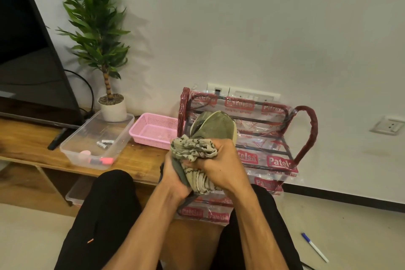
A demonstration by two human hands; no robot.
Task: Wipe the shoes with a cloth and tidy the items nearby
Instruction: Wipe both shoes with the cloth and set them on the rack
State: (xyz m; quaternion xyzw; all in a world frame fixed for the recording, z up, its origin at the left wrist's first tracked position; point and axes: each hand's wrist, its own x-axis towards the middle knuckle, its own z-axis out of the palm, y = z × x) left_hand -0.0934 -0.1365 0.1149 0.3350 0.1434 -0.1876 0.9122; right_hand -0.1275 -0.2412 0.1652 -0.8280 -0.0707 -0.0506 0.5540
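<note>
I have the olive-green mesh shoe (215, 126) raised at the middle of the view, toe towards 12 o'clock, so its upper faces me for wiping. My right hand (221, 166) is curled tight round the bunched beige cloth with black wavy lines (192, 149), pressing the wad onto the shoe's lower end. My left hand (175, 175), at 9 o'clock from the right, has its fingers closed on the shoe's heel end. I judge it is there to steady the shoe against the rubbing, though the cloth hides how much it grips.

At 2 o'clock stands the red metal rack in printed plastic wrap (306, 138), probably the shoe's home. Tidying looks unfinished. A blue-capped white pen (314, 246) lies on the floor at 4 o'clock, well apart from the clear plastic tub (94, 129) at 9 o'clock.
</note>
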